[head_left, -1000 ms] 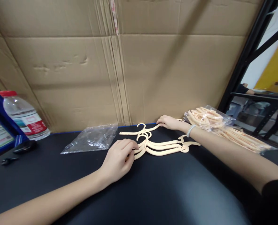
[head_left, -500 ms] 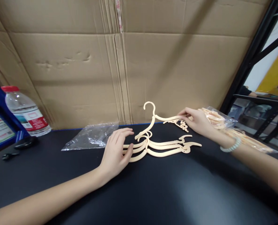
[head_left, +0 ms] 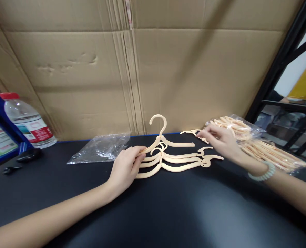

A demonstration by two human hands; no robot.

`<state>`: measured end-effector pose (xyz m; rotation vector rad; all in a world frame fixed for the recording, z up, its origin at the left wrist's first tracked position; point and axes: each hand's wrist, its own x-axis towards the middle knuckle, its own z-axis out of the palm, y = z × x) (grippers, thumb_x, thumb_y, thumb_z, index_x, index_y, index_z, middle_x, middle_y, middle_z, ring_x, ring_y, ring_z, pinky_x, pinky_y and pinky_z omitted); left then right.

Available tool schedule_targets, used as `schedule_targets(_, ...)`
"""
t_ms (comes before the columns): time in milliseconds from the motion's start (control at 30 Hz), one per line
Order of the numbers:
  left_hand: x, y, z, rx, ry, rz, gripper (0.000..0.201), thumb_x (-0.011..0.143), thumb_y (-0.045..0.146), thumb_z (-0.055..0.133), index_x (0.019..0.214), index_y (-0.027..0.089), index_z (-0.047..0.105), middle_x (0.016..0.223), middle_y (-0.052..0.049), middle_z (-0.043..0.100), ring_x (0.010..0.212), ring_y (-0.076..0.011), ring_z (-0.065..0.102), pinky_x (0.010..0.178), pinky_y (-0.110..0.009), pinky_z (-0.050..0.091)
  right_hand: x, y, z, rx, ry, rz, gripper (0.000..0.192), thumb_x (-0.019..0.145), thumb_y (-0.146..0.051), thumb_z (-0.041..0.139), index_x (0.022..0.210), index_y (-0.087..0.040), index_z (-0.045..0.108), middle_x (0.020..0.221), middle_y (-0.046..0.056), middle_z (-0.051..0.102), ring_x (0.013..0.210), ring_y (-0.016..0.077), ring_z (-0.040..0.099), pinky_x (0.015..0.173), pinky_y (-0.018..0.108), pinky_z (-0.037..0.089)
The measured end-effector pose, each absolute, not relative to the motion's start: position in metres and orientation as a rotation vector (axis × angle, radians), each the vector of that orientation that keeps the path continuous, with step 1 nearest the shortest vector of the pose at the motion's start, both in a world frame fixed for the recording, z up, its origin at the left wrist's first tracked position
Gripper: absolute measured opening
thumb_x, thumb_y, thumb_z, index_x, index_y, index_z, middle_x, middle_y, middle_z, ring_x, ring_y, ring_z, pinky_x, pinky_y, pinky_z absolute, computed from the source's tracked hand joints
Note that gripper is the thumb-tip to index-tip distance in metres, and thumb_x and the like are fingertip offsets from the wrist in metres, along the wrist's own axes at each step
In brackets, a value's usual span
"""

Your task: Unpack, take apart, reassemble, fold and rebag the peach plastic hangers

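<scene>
Far left, at 9 o'clock: one water bottle [head_left: 29, 123] with a red cap, upright against the cardboard wall [head_left: 153, 69]; below it one small dark object [head_left: 28, 155] on the black tabletop [head_left: 168, 213], kind unclear.

At 11 o'clock of the left hand: one empty clear plastic bag [head_left: 100, 148], lying flat.

Left hand [head_left: 125, 167]: fingers curled around the left arm-ends of the cream hangers [head_left: 173, 160], gripping them. Loose hangers counted: four in view, three flat and nested on the tabletop at centre, the fourth [head_left: 163, 137] tilted up above them with its hook at 12 o'clock, its left arm in the same grip.

Right hand [head_left: 220, 141]: at 3 o'clock of the stack, fingers bent, tips pinching one more hanger end [head_left: 191, 132] near the bag mouth; grip closed on it. One pale bead bracelet [head_left: 263, 172] on the wrist.

At 2 o'clock: one clear bag of hangers [head_left: 256, 144], contents too many and overlapped to count.
</scene>
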<state>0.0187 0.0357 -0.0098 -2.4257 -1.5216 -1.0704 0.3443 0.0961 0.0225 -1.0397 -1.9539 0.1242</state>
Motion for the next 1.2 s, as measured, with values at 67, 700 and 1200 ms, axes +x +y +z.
schedule_targets(67,0.019,0.036,-0.011,-2.437,-1.526,-1.066,0.017,0.096,0.025,0.043,0.102,0.023,0.058,0.093,-0.003,0.069,0.081,-0.0212,0.06,0.073,-0.035,0.043,0.364,0.112,0.024,-1.236,-1.901,-0.052,0.026,0.092,-0.035,0.046,0.077,-0.021,0.063,0.077,0.005,0.069,0.073,0.0194,0.064,0.065,0.03,0.047)
schedule_targets(700,0.02,0.035,-0.009,-2.47,-1.55,-1.064,0.017,0.095,0.027,0.042,0.101,0.023,0.059,0.09,-0.003,0.069,0.078,-0.0212,0.061,0.073,-0.036,0.043,0.379,0.148,-0.011,-1.343,-2.071,-0.162,0.021,0.079,-0.034,0.056,0.076,-0.021,0.072,0.079,0.007,0.068,0.072,0.0227,0.061,0.06,0.033,0.044)
schedule_targets(1200,0.018,0.034,-0.01,-2.465,-1.612,-1.152,0.014,0.093,0.024,0.044,0.097,0.022,0.058,0.088,-0.003,0.066,0.081,-0.0217,0.06,0.074,-0.036,0.046,0.33,0.083,0.022,-1.055,-1.304,1.199,0.019,0.075,-0.034,0.073,0.084,-0.018,0.069,0.089,0.008,0.072,0.08,0.0181,0.067,0.061,0.026,0.052)
